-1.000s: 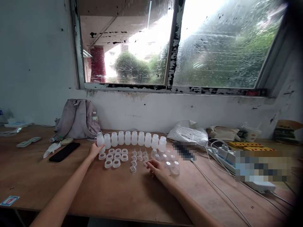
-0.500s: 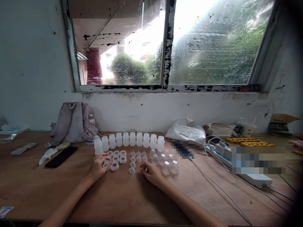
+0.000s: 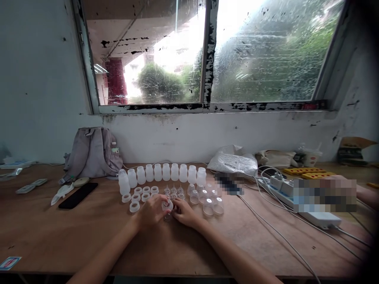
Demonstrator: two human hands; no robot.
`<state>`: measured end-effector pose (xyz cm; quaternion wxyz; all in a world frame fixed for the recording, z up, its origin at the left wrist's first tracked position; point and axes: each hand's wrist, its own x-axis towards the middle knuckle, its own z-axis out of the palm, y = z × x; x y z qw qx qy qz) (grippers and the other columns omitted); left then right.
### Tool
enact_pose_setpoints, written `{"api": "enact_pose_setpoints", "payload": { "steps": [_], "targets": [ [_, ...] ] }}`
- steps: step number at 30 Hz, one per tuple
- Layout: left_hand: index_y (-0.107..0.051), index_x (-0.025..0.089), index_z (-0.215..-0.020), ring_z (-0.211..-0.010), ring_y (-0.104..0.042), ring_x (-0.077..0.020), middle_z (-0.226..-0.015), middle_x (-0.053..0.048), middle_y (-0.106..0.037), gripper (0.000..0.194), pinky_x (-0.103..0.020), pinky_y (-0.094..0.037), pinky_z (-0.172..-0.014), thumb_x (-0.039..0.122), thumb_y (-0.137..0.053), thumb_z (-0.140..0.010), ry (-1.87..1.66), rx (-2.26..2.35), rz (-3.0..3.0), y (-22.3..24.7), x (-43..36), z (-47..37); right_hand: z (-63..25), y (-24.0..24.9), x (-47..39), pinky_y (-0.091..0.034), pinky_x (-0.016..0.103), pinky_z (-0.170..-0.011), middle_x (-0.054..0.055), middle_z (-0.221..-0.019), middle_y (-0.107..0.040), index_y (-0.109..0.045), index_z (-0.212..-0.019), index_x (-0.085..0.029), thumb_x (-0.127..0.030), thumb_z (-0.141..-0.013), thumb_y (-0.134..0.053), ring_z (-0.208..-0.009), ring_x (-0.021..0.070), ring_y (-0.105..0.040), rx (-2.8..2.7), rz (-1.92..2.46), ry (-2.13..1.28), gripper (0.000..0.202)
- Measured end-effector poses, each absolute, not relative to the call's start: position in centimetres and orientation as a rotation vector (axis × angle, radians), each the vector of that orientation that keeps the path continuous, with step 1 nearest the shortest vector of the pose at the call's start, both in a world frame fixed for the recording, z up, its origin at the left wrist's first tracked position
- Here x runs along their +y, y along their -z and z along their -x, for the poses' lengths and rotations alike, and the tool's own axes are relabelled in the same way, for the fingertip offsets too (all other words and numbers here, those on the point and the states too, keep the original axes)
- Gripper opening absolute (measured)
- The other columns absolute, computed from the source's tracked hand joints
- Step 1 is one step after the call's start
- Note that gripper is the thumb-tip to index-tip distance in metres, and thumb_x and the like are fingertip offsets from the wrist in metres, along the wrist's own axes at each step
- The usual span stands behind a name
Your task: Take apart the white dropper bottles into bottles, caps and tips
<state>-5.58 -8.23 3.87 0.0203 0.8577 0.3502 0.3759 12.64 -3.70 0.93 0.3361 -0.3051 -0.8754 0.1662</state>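
Note:
My left hand [image 3: 154, 212] grips a white ring [image 3: 167, 205] above the wooden table. Close against its right side is my right hand [image 3: 182, 213], fingers bent together near the ring; what they hold is too small to tell. Clear nipples [image 3: 174, 191] stand just behind the hands. More white rings [image 3: 135, 206] lie to the left. Transparent domed caps [image 3: 208, 207] stand to the right. Several frosted bottles [image 3: 166, 172] form a curved row at the back, with the leftmost bottle [image 3: 123, 182] a little nearer.
A grey backpack [image 3: 94, 154], black phone [image 3: 78, 195] and white pouch [image 3: 61, 193] are on the left. On the right are a plastic bag [image 3: 233, 161], cables, a white power strip [image 3: 321, 219] and yellow trays [image 3: 300, 170]. Another person's hand [image 3: 340, 184] reaches in at far right.
My left hand has moved right from the rings, carrying one ring to the nipples. My right hand has closed in beside it. The other person's hand has come further into view.

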Motion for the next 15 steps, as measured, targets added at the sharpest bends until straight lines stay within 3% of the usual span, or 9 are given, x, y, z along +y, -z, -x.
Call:
{"api": "enact_pose_setpoints", "payload": {
  "steps": [5,15],
  "targets": [
    [-0.047,0.019,-0.095,-0.082,-0.055,-0.0173,-0.088,-0.006,-0.057,0.027,-0.03,-0.044,-0.074,0.034,-0.053,-0.074,-1.139,1.109,-2.682,-2.7,-7.9,5.1,-12.8,-0.9,-2.6,-0.037,0.02,-0.058,-0.002,-0.064,-0.053,-0.058,-0.082,-0.017,-0.002,-0.059,-0.04,-0.059,0.0103,-0.047,-2.091,0.874,-0.515,0.033],
    [-0.048,0.019,-0.102,-0.086,-0.052,-0.0214,-0.094,-0.007,-0.056,0.04,-0.033,-0.041,-0.077,0.043,-0.055,-0.07,-0.845,1.2,-2.789,-2.5,-7.8,4.8,-12.4,0.1,-2.8,-0.037,0.02,-0.059,-0.001,-0.065,-0.052,-0.058,-0.082,-0.017,-0.001,-0.06,-0.039,-0.061,0.0108,-0.047,-2.107,0.904,-0.42,0.032]
  ]
}}
